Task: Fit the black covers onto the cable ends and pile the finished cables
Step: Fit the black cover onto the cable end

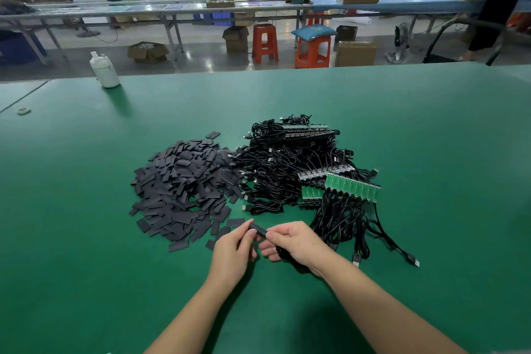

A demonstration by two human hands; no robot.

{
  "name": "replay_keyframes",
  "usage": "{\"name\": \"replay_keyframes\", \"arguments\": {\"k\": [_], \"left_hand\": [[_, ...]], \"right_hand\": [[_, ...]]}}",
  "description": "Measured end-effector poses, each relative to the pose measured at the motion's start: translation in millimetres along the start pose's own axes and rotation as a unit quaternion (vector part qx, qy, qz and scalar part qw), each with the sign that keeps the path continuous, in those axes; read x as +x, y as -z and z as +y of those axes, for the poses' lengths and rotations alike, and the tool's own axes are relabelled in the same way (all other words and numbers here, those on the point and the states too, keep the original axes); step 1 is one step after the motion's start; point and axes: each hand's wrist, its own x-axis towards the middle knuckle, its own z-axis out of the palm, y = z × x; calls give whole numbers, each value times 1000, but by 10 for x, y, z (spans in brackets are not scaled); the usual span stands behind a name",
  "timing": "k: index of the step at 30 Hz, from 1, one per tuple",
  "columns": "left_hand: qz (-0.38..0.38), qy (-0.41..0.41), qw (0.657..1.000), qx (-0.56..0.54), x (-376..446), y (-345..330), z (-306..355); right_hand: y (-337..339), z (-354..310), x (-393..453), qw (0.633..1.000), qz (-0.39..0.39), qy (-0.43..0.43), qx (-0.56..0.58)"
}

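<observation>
A heap of flat black covers (184, 187) lies on the green table (402, 129), left of centre. Beside it on the right sits a tangle of black cables (287, 169) with small green circuit boards (353, 185) at their ends. In front of both, my left hand (234, 250) pinches one black cover (257, 229) between thumb and fingers. My right hand (296, 241) touches the cover's other end with its fingertips and grips a coiled black cable (287, 257) that hangs under the palm. The cable's end is hidden between my fingers.
A white plastic bottle (104, 70) stands at the table's far left edge. Loose cable plugs (413, 261) trail right of my right hand. Beyond the table are orange stools (265, 42), cardboard boxes, long benches, and a person (497, 0) standing at the far right.
</observation>
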Motion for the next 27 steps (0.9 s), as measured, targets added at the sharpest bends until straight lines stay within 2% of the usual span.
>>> {"name": "replay_keyframes", "arguments": {"k": [8,11,15,20,24,27], "left_hand": [[-28,14,998,-48,-48,-8,-23],[0,30,997,-77,-52,2,-15],[31,70,978,-194,-24,31,35],[67,58,965,-246,-25,106,133],[67,62,972,-217,-20,327,160],[68,76,981,-165,16,635,101]], "right_hand": [[4,33,-11,1000,-2,-15,-1],[-21,15,-33,1000,0,-18,-12],[-107,-30,-46,999,2,-25,-20],[-210,-44,-55,1000,-19,-19,13],[-240,-29,-29,998,-14,-6,-55],[-145,14,12,977,78,36,-193]]}}
